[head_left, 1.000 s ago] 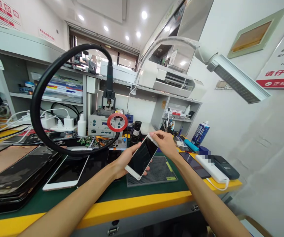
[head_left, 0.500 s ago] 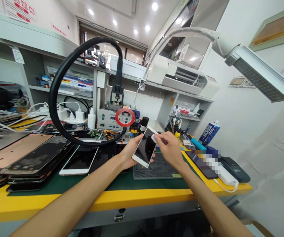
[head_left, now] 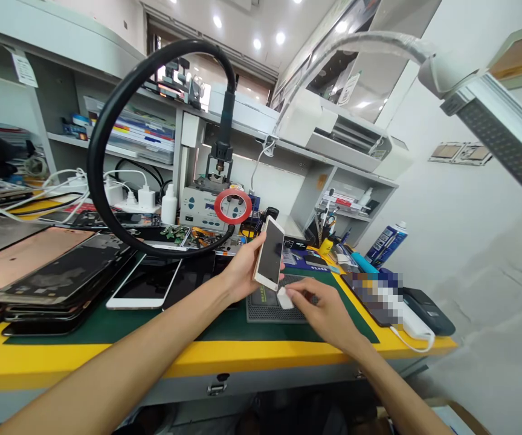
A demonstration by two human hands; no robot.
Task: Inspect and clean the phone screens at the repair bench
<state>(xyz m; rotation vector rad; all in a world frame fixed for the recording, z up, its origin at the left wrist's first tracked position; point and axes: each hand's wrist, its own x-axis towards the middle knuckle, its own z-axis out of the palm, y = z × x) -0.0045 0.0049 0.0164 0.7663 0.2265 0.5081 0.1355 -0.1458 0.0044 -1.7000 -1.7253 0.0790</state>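
My left hand [head_left: 241, 270] is wrapped round a white-framed smartphone [head_left: 270, 254], its dark screen tilted up towards me. Between the thumb and fingers of my right hand [head_left: 322, 305] is a small white piece, thin and flat like a cloth or pad [head_left: 285, 298], just below the phone's lower edge. Beneath both hands lies a dark grey textured mat [head_left: 261, 313], partly covered by them. It rests on a green work mat [head_left: 170, 329].
Stacked phone screens [head_left: 57, 272] and a white phone [head_left: 145, 284] lie at left. A black hose [head_left: 95, 157] loops above a red tape ring [head_left: 232, 206]. At right are a spray can [head_left: 385, 241], a dark phone [head_left: 370, 302] and a white power strip [head_left: 408, 320].
My right hand has moved down from the phone's top right edge to below its bottom end, carrying the white piece. The phone has turned more upright, and the view has shifted slightly.
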